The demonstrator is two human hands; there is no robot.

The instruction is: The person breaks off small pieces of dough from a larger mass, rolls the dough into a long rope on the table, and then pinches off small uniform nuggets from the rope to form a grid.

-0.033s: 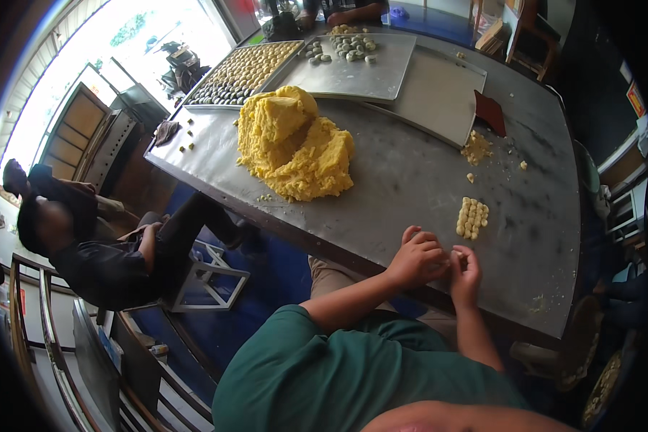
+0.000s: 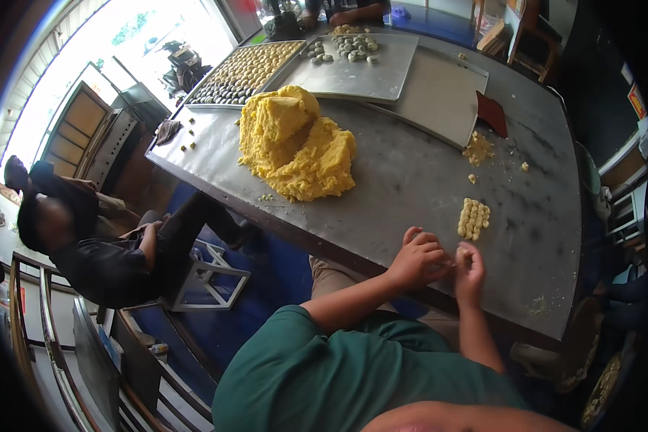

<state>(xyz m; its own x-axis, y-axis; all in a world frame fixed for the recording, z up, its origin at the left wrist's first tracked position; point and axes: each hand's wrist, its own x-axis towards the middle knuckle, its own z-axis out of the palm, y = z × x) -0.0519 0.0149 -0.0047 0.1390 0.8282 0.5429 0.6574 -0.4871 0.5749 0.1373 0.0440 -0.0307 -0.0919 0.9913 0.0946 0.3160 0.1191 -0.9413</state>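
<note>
Both hands are close together at the table's near edge, right of centre. My left hand [image 2: 420,261] is closed with its fingers curled; what lies inside it, if anything, is hidden. My right hand [image 2: 470,275] is closed in a pinch, and a small pale piece of dough [image 2: 461,251] shows at its fingertips. Just beyond the right hand lie several small pale dough balls [image 2: 474,219], packed in short rows on the metal table [image 2: 403,187]. Farther left sits a big rough mound of yellow dough [image 2: 295,147].
Crumbs [image 2: 478,149] and a dark red scraper [image 2: 491,114] lie near a bare metal tray [image 2: 439,93]. Another tray [image 2: 353,75] bears greenish pieces; a third [image 2: 245,72] is filled with rows. One person [image 2: 115,259] sits at the left; another person's arm [image 2: 360,13] rests across the table.
My right hand has shifted very slightly to the right, away from the left hand. The left hand stays nearly where it was.
</note>
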